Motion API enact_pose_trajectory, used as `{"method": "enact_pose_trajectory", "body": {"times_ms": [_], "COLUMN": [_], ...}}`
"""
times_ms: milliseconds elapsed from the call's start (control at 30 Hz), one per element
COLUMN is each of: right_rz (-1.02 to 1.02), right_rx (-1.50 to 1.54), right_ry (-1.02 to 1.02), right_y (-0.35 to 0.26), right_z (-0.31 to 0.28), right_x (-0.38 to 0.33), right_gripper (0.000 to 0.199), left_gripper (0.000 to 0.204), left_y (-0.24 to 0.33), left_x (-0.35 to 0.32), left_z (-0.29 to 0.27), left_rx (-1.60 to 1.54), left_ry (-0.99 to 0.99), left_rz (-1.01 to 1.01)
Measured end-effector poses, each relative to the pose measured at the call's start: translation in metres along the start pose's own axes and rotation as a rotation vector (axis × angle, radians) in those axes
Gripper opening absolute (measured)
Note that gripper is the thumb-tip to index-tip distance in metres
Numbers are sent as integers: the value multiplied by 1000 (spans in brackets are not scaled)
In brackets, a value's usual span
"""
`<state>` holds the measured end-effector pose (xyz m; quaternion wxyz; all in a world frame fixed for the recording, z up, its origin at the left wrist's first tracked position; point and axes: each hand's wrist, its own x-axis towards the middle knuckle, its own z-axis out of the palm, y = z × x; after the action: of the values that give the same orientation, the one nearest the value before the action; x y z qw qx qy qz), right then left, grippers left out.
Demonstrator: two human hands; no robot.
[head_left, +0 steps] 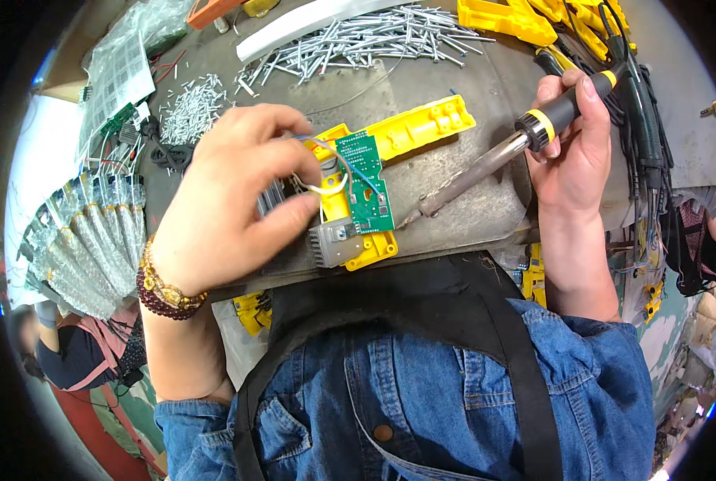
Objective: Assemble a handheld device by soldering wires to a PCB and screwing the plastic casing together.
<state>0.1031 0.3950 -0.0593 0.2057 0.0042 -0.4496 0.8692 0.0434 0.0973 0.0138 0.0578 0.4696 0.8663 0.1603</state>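
My right hand (574, 152) is wrapped around the black and yellow handle of a soldering iron (486, 164). The iron slants down to the left, its tip close to the lower right edge of a green circuit board (366, 172). That board rests on a yellow plastic housing (422, 128) with a long handle. A grey finned heat sink (335, 242) sits at the board's lower left. My left hand (246, 192) is closed beside the board, thumb and forefinger at a white wire (330, 189); the exact pinch is partly hidden. A blue wire (366, 178) runs across the board.
Long screws (374, 40) lie heaped at the back, small ones (193, 108) to the left. Bubble-wrapped parts (93, 240) fan out at the far left. Black cables (650, 136) hang at the right, near yellow housings (510, 20). Another person (85, 345) sits at lower left.
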Motion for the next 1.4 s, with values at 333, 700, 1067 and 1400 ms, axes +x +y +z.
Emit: {"method": "enact_pose_trajectory", "body": {"times_ms": [333,700,1067,1400], "right_rz": [9,39,23,13], "right_rx": [-3,48,18,-14], "right_ry": [51,33,80,68], "right_y": [0,2,2,6], "right_z": [3,-5,-5,-2], "right_x": [1,5,2,6], "right_gripper": [24,22,22,25], "left_gripper": [47,31,15,15], "left_y": [11,27,-4,-22], "left_x": [-21,-14,18,23], "left_z": [8,30,26,11], "left_rx": [-39,295,0,-49], "left_ry": [202,341,367,125], "left_rz": [140,32,-134,200]}}
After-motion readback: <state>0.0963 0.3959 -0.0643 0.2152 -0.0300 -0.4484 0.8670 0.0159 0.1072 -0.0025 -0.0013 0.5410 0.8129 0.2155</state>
